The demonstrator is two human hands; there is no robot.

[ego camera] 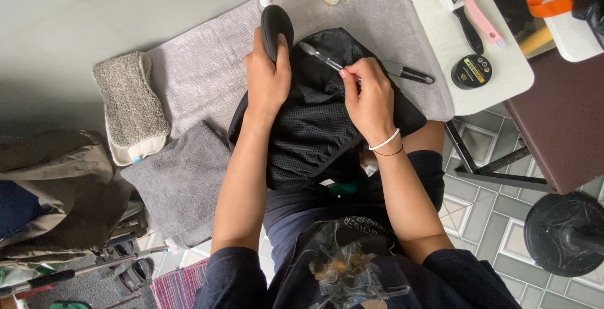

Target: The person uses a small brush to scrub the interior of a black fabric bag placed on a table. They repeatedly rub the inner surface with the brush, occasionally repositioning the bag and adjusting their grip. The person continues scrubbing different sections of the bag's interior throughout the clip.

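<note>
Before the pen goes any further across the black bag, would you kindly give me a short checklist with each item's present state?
1. Left hand grips the black strap: ok.
2. Right hand pinches the pen: ok.
3. Black bag rests on the grey towel: ok.
4. Pen tip touching the fabric: cannot tell.
5. Spare black marker lies within reach beside the bag: ok.

Even soft daylight, faint shadows, sharp focus, slight wide-angle edge stretch.
</note>
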